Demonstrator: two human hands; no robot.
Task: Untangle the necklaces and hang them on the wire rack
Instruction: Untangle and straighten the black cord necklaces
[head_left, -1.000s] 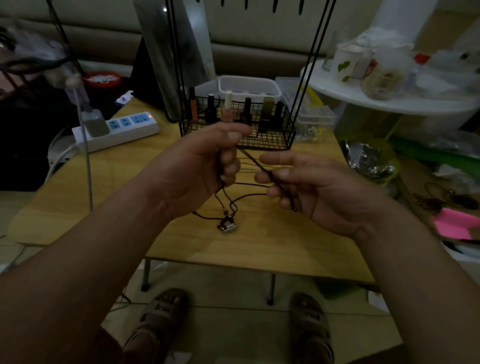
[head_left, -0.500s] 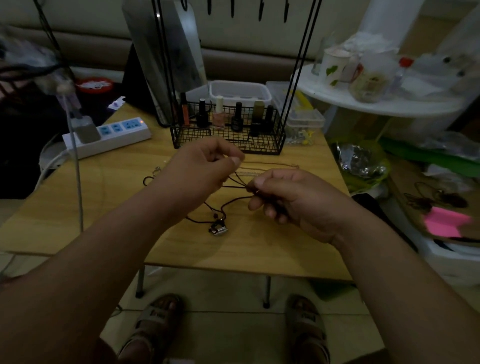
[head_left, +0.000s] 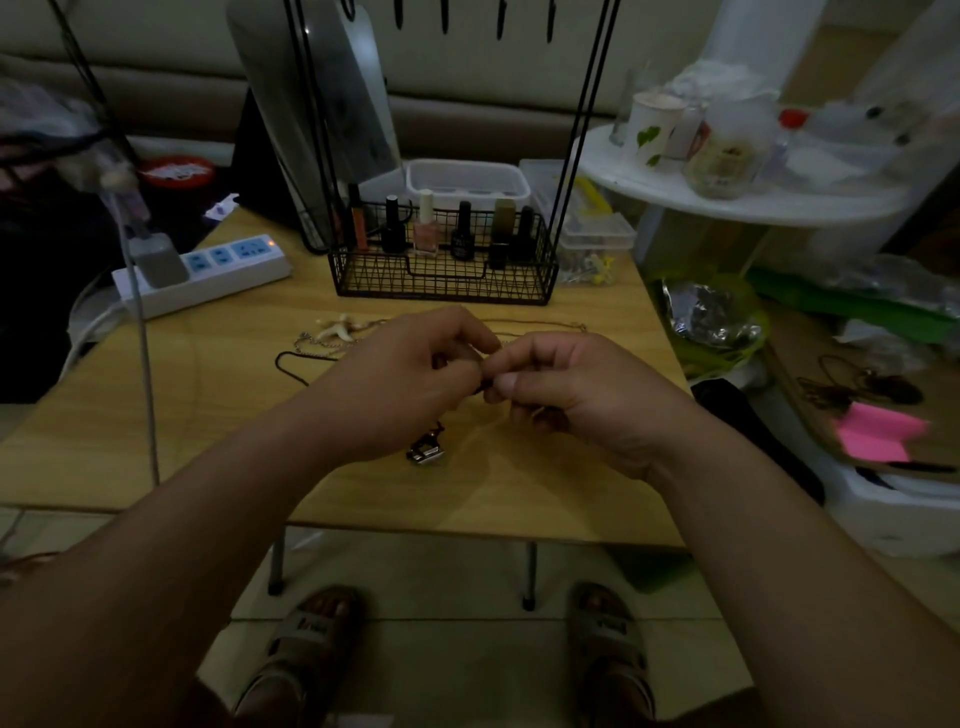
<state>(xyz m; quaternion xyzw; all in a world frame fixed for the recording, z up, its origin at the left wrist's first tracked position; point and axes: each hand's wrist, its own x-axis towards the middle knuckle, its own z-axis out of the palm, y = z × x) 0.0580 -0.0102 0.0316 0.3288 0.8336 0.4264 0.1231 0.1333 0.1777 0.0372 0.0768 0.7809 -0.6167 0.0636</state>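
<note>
Necklace (head_left: 427, 450) in left grip (head_left: 400, 387), right grip (head_left: 569, 395)

I see a wooden table (head_left: 171, 415) with a black wire basket (head_left: 441, 278) near its far edge — white power strip (head_left: 208, 275) left of the basket, clear plastic box (head_left: 597, 240) just right. In front of it lie a starfish pendant (head_left: 337, 330), black cord (head_left: 291, 359) and silver pendant (head_left: 426, 451).

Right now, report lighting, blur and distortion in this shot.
Head view: dim, underexposed; the black cord pinched between left hand and right hand nearly vanishes. Head view: wide-angle lens splays the wire rack uprights outward toward the top. Head view: the pink paper at right is soft; the metal pendant shows a faint glint.
</note>
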